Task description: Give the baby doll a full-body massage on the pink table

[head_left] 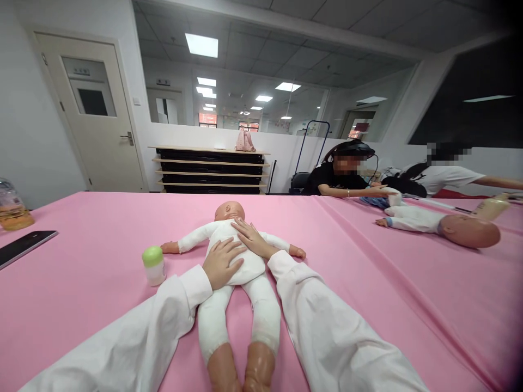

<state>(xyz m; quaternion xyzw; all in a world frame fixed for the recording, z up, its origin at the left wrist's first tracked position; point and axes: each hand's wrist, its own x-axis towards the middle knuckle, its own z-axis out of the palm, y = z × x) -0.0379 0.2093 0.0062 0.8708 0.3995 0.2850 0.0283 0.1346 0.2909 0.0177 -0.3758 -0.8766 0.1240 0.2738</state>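
A baby doll [254,272] with a white cloth body lies on the pink tablecloth, its head away from me and its arms spread. My left hand [223,262] rests flat on the left side of its torso, fingers stretched out. Higher up, by the chest, my right hand [254,239] lies flat with its fingers pointing up and to the left. Neither hand grips anything. Just left of the doll stands a small jar [154,265] with a green lid and a whitish, translucent body, close to the doll's hand.
On the left are a phone [25,246] and a bottle [14,207] of amber liquid. At the right, a person [335,174] handles a second doll [425,219]; a pump bottle [492,207] is beside it, and another person [441,171] sits farther right. Black shelves [212,169] stand behind.
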